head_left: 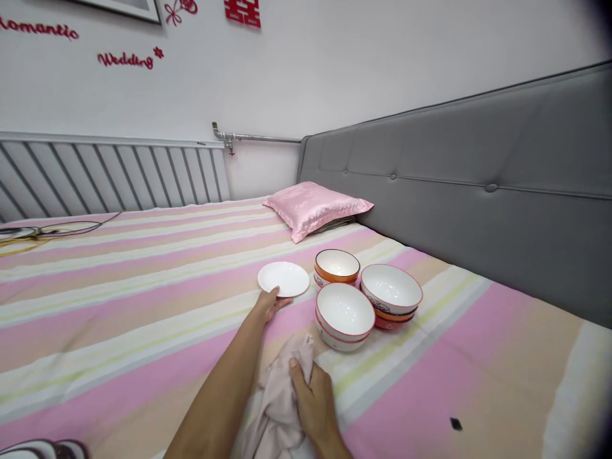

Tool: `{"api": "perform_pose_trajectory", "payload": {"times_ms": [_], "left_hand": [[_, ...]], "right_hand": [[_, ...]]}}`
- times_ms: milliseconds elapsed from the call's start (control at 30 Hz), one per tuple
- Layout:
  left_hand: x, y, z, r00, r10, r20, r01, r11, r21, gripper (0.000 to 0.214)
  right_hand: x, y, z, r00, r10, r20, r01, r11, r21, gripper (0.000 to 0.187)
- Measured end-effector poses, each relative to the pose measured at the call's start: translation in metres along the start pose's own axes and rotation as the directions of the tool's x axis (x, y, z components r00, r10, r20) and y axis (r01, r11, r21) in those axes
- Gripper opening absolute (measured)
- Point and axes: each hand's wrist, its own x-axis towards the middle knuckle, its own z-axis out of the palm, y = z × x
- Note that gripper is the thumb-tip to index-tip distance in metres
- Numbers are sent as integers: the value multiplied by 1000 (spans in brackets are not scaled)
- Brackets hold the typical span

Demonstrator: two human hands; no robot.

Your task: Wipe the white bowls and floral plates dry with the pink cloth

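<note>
My left hand (268, 304) reaches forward across the striped bed sheet (143, 299) and pinches the near rim of a small white plate (284, 278) lying flat on the bed. Closer to me, my right hand (313, 400) is closed on a crumpled pale pink cloth (277, 401). Just right of the plate stand three stacks of white bowls with orange-red outsides: one at the back (337, 265), one in front (345, 313) and one to the right (391, 290).
A pink satin pillow (316, 206) lies at the head of the bed against the grey padded headboard (478, 185). Cables (52, 228) trail over the far left of the sheet. A small black object (456, 423) lies on the sheet at the right.
</note>
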Motion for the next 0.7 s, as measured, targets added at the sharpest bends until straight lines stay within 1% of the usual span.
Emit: {"api": "perform_pose_trajectory", "payload": {"times_ms": [100, 200, 267, 367, 467, 533, 600, 700], "left_hand": [[9, -2, 6, 999, -11, -30, 13, 997, 71, 35], [9, -4, 10, 999, -8, -50, 14, 991, 133, 36], [3, -4, 11, 999, -1, -54, 9, 987, 160, 36], [-14, -1, 11, 999, 23, -47, -14, 984, 179, 36], [-39, -4, 7, 997, 68, -44, -60, 984, 166, 35], [-62, -10, 0, 994, 97, -44, -90, 986, 141, 35], [-90, -20, -12, 992, 118, -46, -112, 986, 120, 34], [-144, -37, -41, 990, 129, -60, -122, 986, 116, 32]], "right_hand": [[0, -1, 1, 1000, 9, 8, -9, 1000, -9, 44], [0, -2, 0, 1000, 4, 12, -4, 1000, -9, 45], [-1, -4, -2, 1000, -5, 10, 5, 1000, 3, 45], [-2, -5, -5, 1000, -3, 17, 2, 999, 33, 45], [-2, -4, -7, 999, 12, 38, -14, 998, 67, 46], [-4, -2, -8, 999, 25, 47, -28, 997, 78, 47], [-6, -1, -7, 998, 38, 55, -43, 996, 81, 48], [-10, 1, -6, 996, 54, 74, -60, 995, 82, 51]]}}
